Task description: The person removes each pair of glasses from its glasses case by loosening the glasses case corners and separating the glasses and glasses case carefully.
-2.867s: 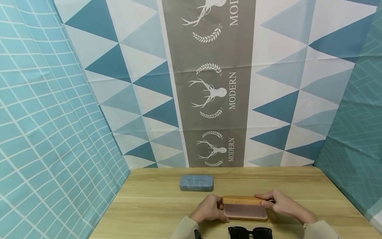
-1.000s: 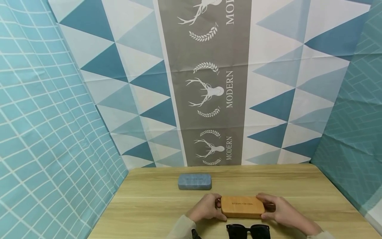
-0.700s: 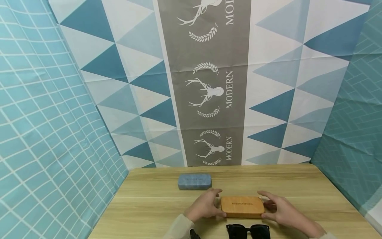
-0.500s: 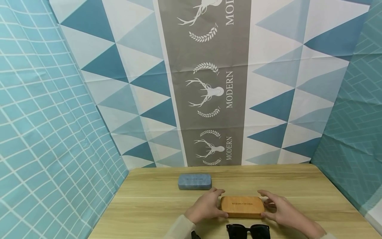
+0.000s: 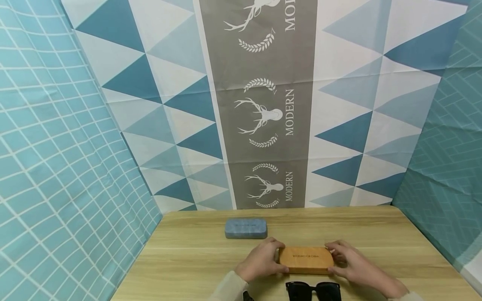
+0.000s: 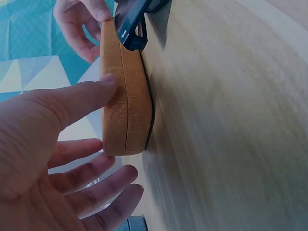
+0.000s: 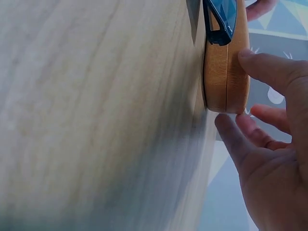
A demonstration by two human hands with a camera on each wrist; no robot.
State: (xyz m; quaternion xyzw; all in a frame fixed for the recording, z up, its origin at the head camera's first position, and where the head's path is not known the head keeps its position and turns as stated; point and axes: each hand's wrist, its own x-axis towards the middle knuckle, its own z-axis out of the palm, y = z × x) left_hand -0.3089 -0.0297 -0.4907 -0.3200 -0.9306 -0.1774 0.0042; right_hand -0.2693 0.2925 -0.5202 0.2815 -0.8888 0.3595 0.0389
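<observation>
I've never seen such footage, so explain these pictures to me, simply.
There is no machine: a person works bare-handed. The wide view comes from a camera on the head, looking forward and down; the close views come from cameras on each wrist. On the wooden table lie a blue case at the back, black sunglasses nearest the person, and a closed orange case just beyond them. The left hand and right hand hold the orange case by its ends.

Soft light, diffuse shadows on the tabletop [image 5: 188, 259]
</observation>
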